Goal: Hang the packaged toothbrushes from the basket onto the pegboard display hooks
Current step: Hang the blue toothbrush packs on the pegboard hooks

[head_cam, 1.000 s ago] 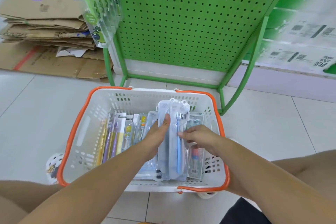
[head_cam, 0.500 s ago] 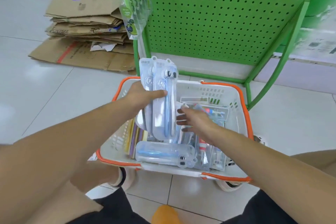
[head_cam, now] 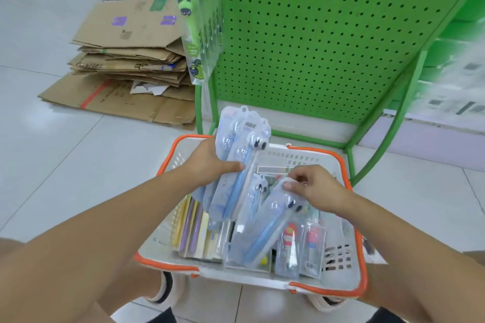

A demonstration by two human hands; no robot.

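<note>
A white basket with an orange rim (head_cam: 358, 257) stands on the floor below the green pegboard (head_cam: 315, 34). My left hand (head_cam: 207, 162) grips a stack of clear packs with blue toothbrushes (head_cam: 241, 155), lifted above the basket's left side. My right hand (head_cam: 312, 186) pinches the top of another blue toothbrush pack (head_cam: 265, 228) that leans inside the basket. More packaged toothbrushes, yellow and purple (head_cam: 191, 231) and red-and-blue (head_cam: 301, 249), lie in the basket. Green toothbrush packs (head_cam: 196, 34) hang at the pegboard's left edge.
Flattened cardboard boxes (head_cam: 126, 60) are piled on the tiled floor to the left. The pegboard's green frame legs (head_cam: 378, 144) stand right behind the basket. Blurred green shelving (head_cam: 456, 73) is at the right. My shoes show under the basket.
My left hand has lifted the stack of blue packs up out of the basket. My right hand has moved to pinch the top of another blue pack. The view has tilted upward.
</note>
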